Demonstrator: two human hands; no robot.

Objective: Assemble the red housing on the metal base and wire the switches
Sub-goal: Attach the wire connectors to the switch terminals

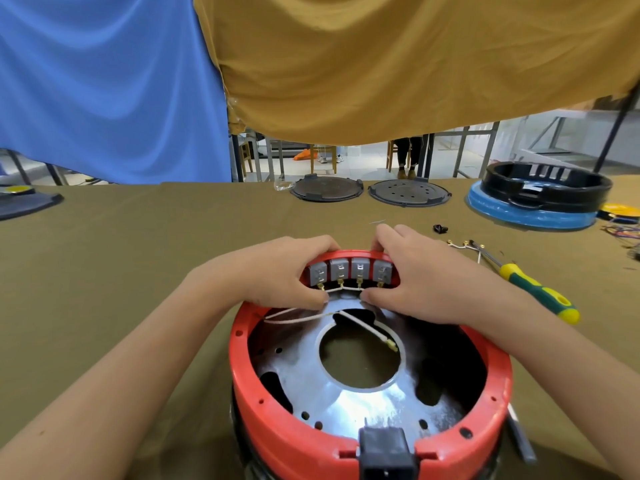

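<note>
Both hands, left hand [287,271] and right hand [412,275], pinch the thin, floppy white wire [332,289] under 4 switches [349,273]; hold its stiff brass ends.

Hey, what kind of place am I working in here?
Probably an appliance assembly workshop. A cloth-covered workbench holds a red housing with a row of grey switches, a screwdriver, spare round plates and another black housing.
</note>
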